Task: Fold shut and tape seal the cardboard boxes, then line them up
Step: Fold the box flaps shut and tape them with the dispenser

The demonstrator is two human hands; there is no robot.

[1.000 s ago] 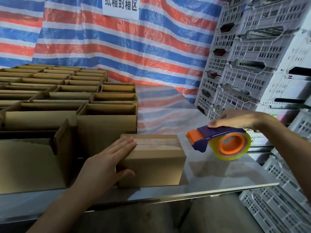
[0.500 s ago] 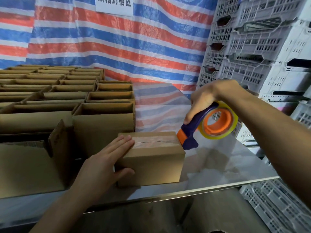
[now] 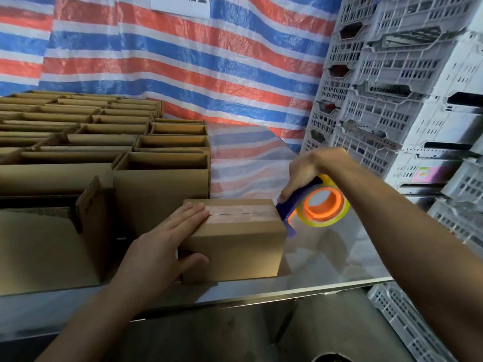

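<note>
Tape may wrinkle or lift if we pull the tape dispenser askew
Our left hand, fingers flat, steadies the small cardboard box near the counter edge; our right hand grips the tape dispenser, now lower against the box's right corner than half a second ago
</note>
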